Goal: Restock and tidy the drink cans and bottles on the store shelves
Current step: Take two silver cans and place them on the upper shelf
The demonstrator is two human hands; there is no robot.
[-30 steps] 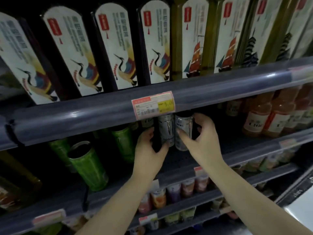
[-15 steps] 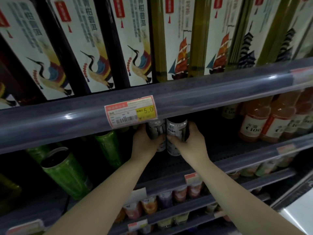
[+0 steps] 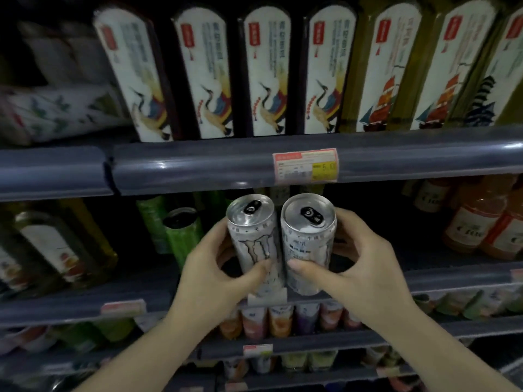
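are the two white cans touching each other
Apart. The head view shows a narrow dark gap running between the left white can and the right white can, each held in its own hand.

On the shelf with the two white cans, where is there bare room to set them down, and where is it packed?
Room: the dark stretch of shelf right of the right hand, before the orange bottles. Its depth is too dark to judge. Crowded: the green cans just left of the left hand. Each hand grips one white can.

Left hand (image 3: pixel 223 275) and right hand (image 3: pixel 365 275) raised side by side, fingers curled closed
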